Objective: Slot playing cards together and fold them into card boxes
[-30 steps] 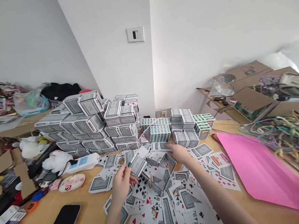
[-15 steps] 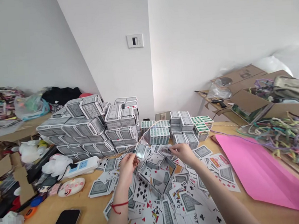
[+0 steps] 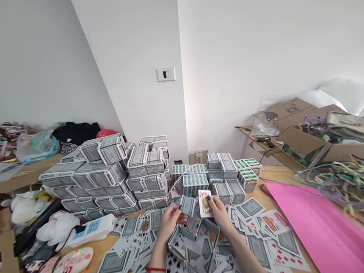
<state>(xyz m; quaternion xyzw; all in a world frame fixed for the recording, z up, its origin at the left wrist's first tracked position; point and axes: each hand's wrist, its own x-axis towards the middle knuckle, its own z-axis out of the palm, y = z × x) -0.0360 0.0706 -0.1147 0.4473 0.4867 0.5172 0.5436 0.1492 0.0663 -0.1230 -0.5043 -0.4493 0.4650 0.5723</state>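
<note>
My left hand (image 3: pixel 171 220) pinches a grey-backed playing card (image 3: pixel 187 205), its patterned back toward me. In my right hand (image 3: pixel 219 211) is a face card (image 3: pixel 205 203), held upright with its red-marked face toward me. Both hands are close together, just above the far side of a heart-like frame (image 3: pixel 196 266) with low walls that look folded from cards. Loose playing cards lie inside and around this frame, some face up and some face down.
Stacks of card-built blocks (image 3: pixel 99 173) stand at the back left. Green-and-white card boxes (image 3: pixel 195 184) and more grey blocks (image 3: pixel 229 191) line the back. Pink paper (image 3: pixel 303 215) covers the right side. A white power strip (image 3: pixel 94 230) lies at left.
My hands have come closer together. The right hand has raised a face card with its front toward me. The camera has tilted up, so the scene sits lower and the phone is out of view.
</note>
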